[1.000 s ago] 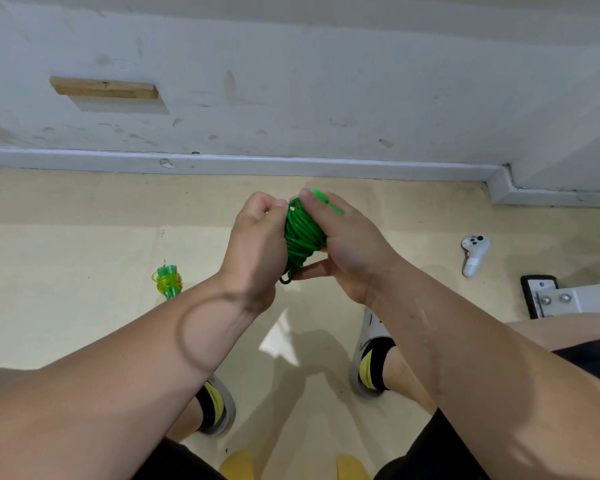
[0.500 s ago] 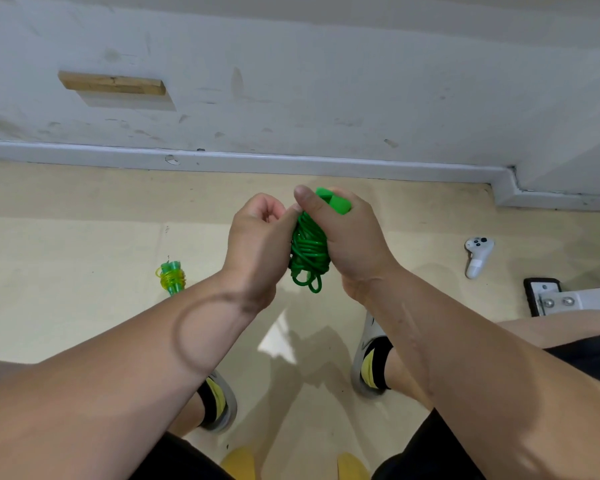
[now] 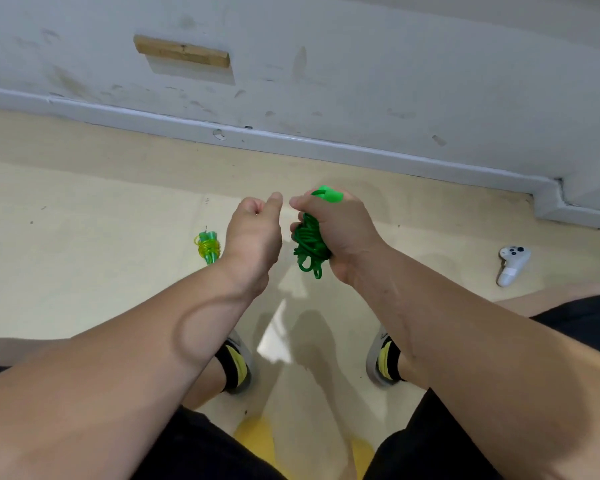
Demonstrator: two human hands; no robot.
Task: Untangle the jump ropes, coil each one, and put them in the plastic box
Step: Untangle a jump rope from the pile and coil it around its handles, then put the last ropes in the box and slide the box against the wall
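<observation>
The green jump rope [image 3: 307, 245] is bundled into a tight coil, held in the air above the floor [image 3: 84, 220], and the right hand [image 3: 340, 233] has it: fingers wrapped round the bundle, a few loops dangling out below the palm. A bright green handle [image 3: 328, 195] pokes up over the top of that fist. The left hand [image 3: 253, 233] sits just beside it, a clear gap between them, fingers curled in, thumb forward, nothing visible in its grasp. Down on the floor, left of the left wrist, lies a yellow-green rope bundle [image 3: 208, 245], partly hidden by the forearm. Well off to the right lies a white controller [image 3: 513, 265]. Up on the scuffed wall [image 3: 395, 64] there's a wooden block [image 3: 182, 55].
</observation>
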